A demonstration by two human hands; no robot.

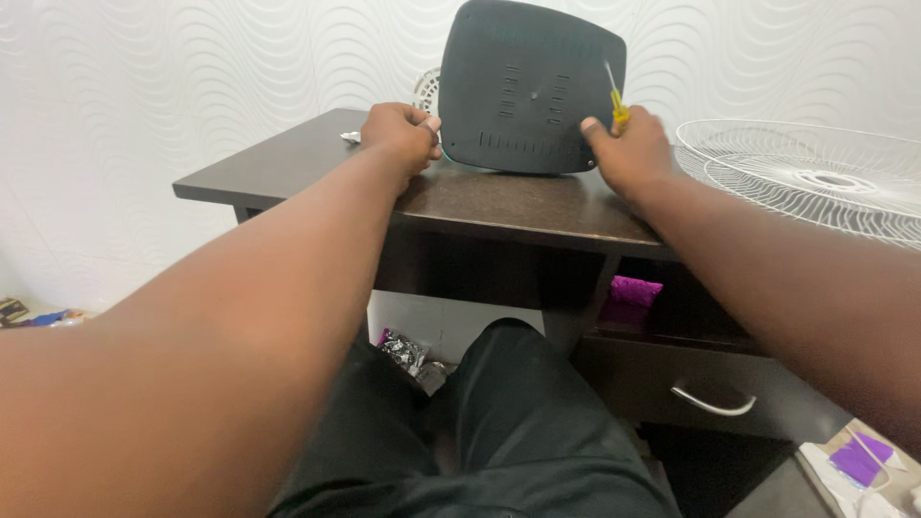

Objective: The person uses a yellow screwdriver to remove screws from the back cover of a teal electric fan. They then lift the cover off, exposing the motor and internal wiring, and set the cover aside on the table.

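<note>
The dark cover stands upright on the desk against the wall, its width running between the hands. The left hand grips its left edge; the right hand steadies the right edge, closed on a screwdriver — equally near. A fan grille lies right; a drawer hangs open.

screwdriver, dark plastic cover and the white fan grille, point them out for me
screwdriver [617, 104], head view, on the yellow handle above the right hand
dark plastic cover [531, 86], head view, on its slotted middle
white fan grille [815, 177], head view, on the wire rings near its hub
</note>
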